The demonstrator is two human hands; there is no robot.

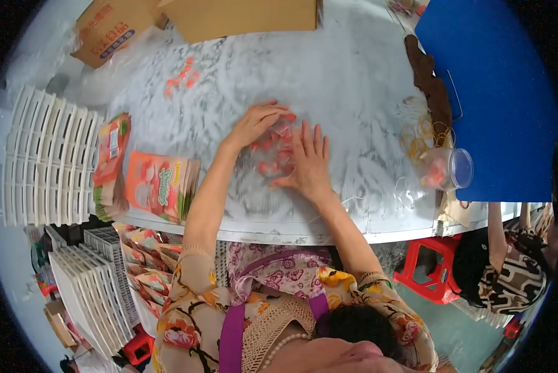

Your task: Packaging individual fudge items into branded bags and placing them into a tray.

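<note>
On the pale, marbled tabletop (pixel 353 87), a clear plastic bag (pixel 267 163) of small red pieces lies flat between my hands. My left hand (pixel 258 124) rests along its far left side, fingers stretched out over the far end. Against the bag's right side my right hand (pixel 311 163) is laid palm down with its fingers spread. The pieces inside are too blurred to name. Some loose red pieces (pixel 182 78) lie farther off to the left. Nearer my left forearm sit a stack of orange printed pouches (pixel 157 183) and a second pouch stack (pixel 110 158).
Cardboard boxes (pixel 241 18) stand along the far side. White plastic racks (pixel 49 158) rise at the left. At the right are a clear jar (pixel 459 169) with red pieces, yellow rubber bands (pixel 417 140) and a large blue panel (pixel 496 105). Another person (pixel 509 267) sits near a red stool (pixel 425 267).
</note>
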